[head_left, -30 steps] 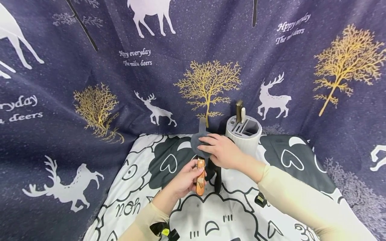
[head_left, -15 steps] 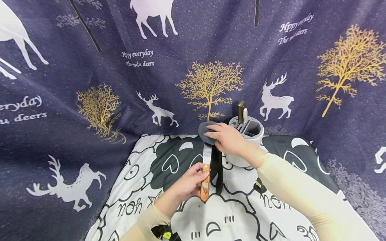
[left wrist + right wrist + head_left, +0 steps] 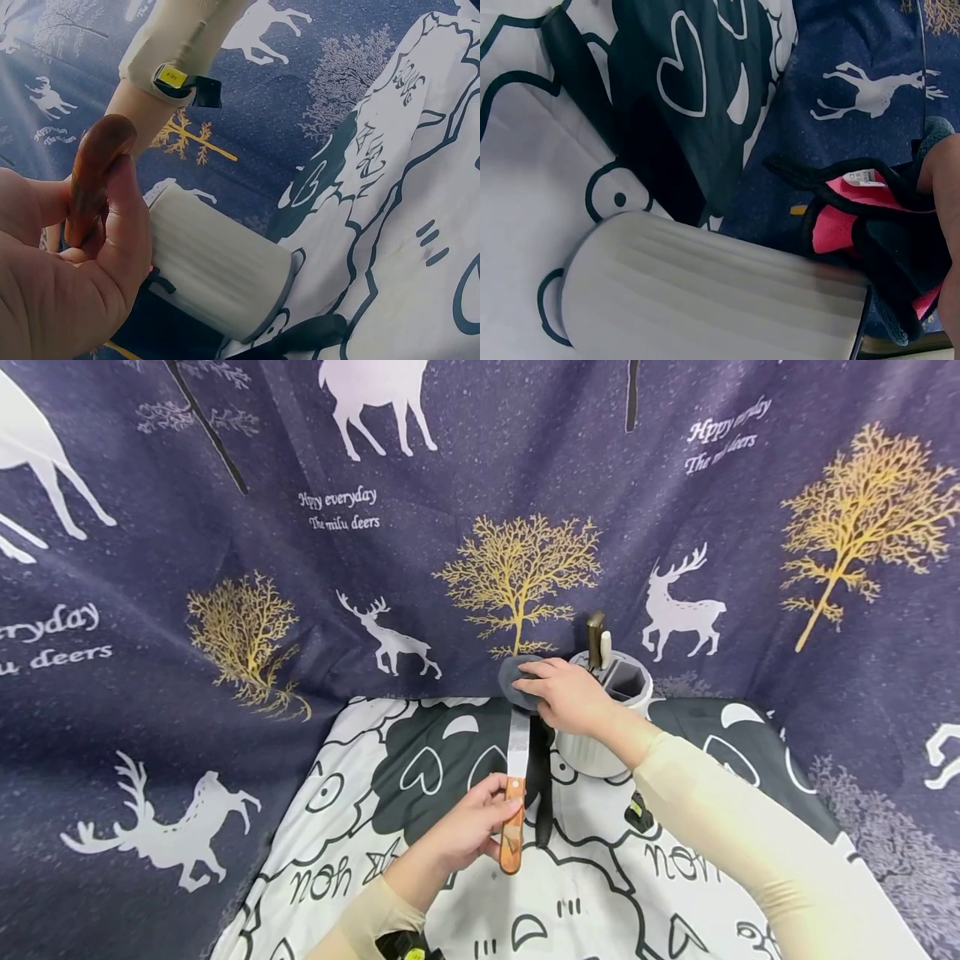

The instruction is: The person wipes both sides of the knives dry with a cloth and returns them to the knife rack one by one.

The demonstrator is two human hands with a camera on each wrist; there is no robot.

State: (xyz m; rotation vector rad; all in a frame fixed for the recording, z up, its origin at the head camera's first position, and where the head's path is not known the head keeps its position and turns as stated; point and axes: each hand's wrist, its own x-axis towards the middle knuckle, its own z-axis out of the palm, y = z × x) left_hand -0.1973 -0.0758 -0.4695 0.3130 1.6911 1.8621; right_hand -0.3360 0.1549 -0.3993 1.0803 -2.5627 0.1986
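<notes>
My left hand grips the riveted wooden handle of a spatula with a narrow, straight metal blade. In the left wrist view, the thumb and fingers pinch that brown handle. My right hand holds a round grey cloth over the far part of the blade, so the tip is hidden. Pink lining and black trim of the cloth show in the right wrist view. Just right of the spatula, a black knife lies on the patterned cover, its handle toward me.
Behind my right forearm stands a white ribbed knife holder. Two handles stick up from it, a dark brown handle and a white handle. A dark blue deer-print curtain hangs behind the black-and-white cover.
The cloth and right hand have moved away from me and slightly right, baring the blade near the handle. The left hand has shifted slightly right and nearer to me with the spatula.
</notes>
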